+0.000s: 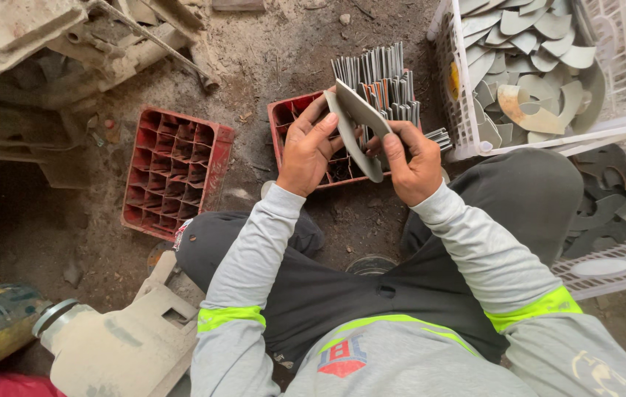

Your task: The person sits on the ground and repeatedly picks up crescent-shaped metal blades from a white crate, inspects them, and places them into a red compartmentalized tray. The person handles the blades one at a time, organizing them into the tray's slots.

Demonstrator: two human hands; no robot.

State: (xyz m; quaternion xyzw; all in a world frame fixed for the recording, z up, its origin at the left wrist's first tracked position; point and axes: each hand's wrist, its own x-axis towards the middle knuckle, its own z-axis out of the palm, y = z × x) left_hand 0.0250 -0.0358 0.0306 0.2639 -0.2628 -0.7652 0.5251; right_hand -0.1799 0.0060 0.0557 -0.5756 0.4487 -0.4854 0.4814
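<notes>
My left hand [307,151] and my right hand [410,160] together hold a small stack of curved grey metal blades [357,125] over my lap. Right behind them stands a red divided crate [282,117] packed with several upright metal blades [383,77]. Fingers of both hands wrap the edges of the held blades.
A second red divided crate [175,173], its cells bare, sits on the dirt floor at left. A white plastic basket [625,88] at upper right holds many curved metal pieces; another white basket [614,257] at right holds darker ones. Dusty machinery [48,44] and a motor [114,345] lie at left.
</notes>
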